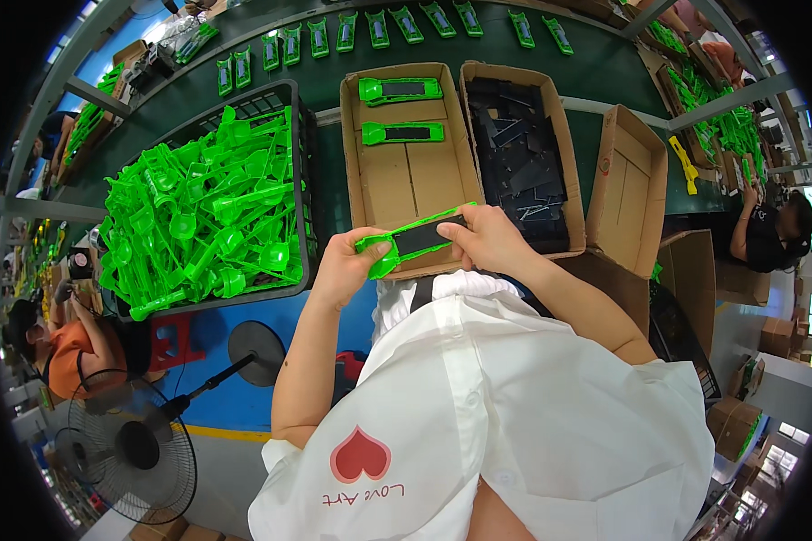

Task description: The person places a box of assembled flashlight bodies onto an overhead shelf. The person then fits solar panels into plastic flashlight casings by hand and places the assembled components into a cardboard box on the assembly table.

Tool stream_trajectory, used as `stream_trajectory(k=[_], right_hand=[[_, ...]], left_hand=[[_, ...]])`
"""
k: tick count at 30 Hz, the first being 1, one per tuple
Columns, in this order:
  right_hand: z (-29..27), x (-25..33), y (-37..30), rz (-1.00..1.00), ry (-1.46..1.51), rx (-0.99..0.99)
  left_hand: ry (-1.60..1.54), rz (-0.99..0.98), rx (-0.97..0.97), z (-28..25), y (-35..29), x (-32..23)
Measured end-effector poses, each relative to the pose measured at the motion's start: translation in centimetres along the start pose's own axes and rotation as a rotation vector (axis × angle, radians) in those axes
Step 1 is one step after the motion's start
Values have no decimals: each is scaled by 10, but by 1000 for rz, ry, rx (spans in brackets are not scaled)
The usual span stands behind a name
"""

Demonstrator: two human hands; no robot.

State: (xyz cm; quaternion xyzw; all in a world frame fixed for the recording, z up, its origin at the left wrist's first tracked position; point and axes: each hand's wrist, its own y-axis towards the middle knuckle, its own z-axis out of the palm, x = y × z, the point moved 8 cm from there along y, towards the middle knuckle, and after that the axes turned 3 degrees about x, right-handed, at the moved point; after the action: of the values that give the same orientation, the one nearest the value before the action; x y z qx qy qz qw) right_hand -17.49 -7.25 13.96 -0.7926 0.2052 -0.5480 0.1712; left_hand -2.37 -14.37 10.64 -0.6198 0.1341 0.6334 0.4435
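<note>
Both hands hold a green plastic shell (384,267), shaped like a torch, tilted over the near end of a cardboard tray (383,185). A black rectangular panel (419,238) lies in its recess. My left hand (345,267) is closed around the wide end, thumb on top. My right hand (496,240) grips the narrow end, its thumb pressed against the panel's edge; its fingers beneath are hidden. In the tray, two similar green shells with black panels, a far one (372,91) and a nearer one (375,133), lie crosswise.
A black crate (305,180) heaped with green shells (198,207) stands left. Loose black panels (519,144) fill a box to the right, beside another cardboard box (624,194). Green pieces (378,29) line the green belt at the back. A fan (135,446) and co-workers are around.
</note>
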Motion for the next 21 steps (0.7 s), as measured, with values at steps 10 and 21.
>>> stream_trajectory(k=[10, 21], right_hand=[[-27, 9, 5, -238, -731, -539], [-26, -48, 25, -133, -250, -290]], left_hand=[[29, 1, -15, -3, 4, 3], [1279, 71, 0, 52, 32, -23]])
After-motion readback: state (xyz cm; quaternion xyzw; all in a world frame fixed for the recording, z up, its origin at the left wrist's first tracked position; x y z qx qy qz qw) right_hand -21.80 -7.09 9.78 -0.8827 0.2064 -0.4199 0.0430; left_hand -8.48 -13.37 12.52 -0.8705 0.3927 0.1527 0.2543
